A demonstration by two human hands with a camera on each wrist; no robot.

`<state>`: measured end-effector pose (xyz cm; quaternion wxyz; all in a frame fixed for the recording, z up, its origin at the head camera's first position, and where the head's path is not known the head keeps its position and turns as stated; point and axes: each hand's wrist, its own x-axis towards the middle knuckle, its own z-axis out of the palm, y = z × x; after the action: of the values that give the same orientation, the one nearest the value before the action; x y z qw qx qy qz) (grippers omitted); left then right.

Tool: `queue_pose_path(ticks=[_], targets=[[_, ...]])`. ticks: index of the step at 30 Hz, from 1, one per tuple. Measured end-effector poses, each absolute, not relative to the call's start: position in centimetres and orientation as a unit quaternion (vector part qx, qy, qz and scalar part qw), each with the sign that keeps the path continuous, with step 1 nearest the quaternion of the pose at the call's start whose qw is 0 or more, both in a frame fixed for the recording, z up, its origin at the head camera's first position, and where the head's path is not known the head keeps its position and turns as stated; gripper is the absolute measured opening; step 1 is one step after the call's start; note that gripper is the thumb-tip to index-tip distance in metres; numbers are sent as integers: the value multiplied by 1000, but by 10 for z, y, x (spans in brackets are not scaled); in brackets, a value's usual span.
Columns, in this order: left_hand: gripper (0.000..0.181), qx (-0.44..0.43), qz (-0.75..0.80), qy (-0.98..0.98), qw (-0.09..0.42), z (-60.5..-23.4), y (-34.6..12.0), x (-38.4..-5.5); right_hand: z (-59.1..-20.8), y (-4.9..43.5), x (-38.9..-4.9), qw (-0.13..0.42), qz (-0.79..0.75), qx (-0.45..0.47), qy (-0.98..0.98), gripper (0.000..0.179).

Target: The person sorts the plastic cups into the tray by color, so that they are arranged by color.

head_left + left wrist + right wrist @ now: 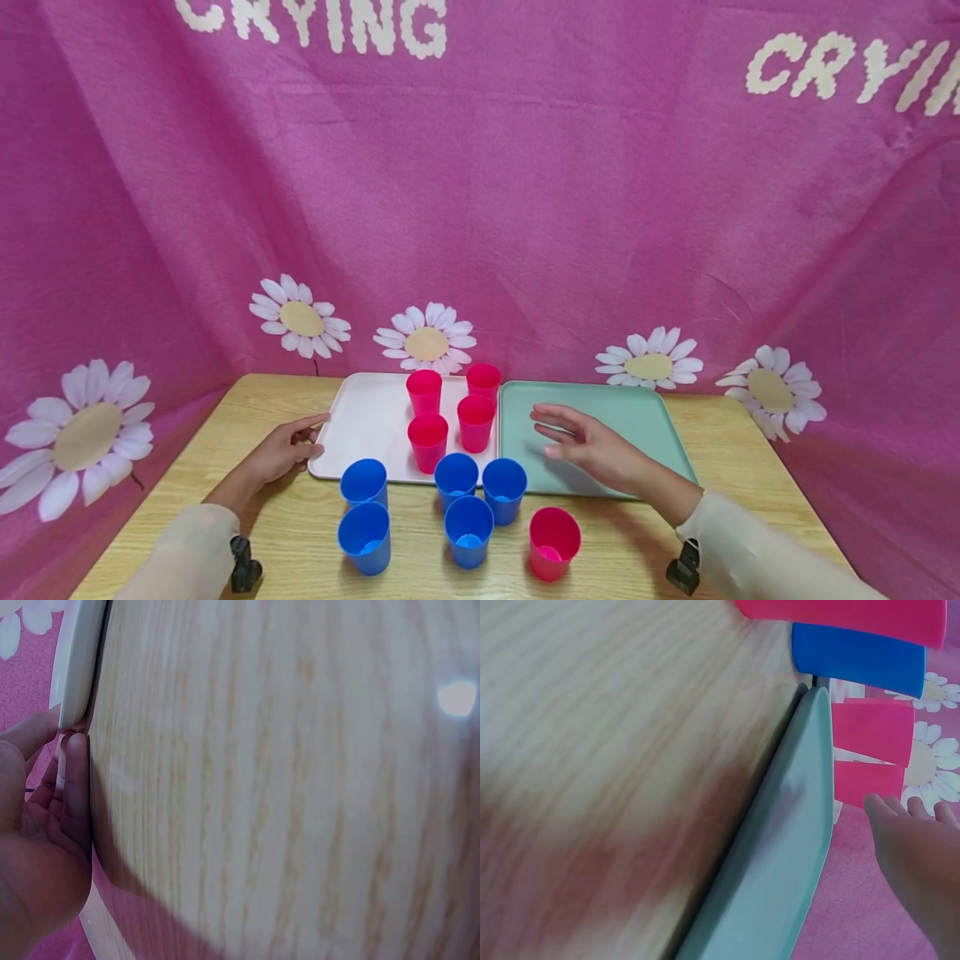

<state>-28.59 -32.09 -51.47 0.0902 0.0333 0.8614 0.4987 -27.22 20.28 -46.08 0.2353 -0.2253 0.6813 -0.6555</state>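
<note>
Well, the left hand (281, 450) has its fingers touching the edge of the white tray (367, 425), but I cannot tell if they pinch it. The right hand (592, 446) is up over the green tray (645, 425), with its fingers spread and nothing in them. The trays sit side by side. Four pink cups (476, 429) stand on the white one. In front, on the wooden surface (285, 533), are five blue cups (469, 542) and one more pink cup (554, 557). Behind hangs a pink cloth (525, 208) with white flowers (426, 343). It says "CRYING" on the left and "CRYI", cut off, on the right. Only the head view shows these words. Only the left wrist view shows a bright spot of light (457, 699) on the surface.
</note>
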Motion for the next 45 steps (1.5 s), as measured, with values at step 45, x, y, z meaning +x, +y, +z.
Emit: queue_pose_path(ticks=[45], targets=[[64, 10, 501, 860, 93, -513, -319, -281, -479, 216, -182, 260, -648, -176, 694, 68]])
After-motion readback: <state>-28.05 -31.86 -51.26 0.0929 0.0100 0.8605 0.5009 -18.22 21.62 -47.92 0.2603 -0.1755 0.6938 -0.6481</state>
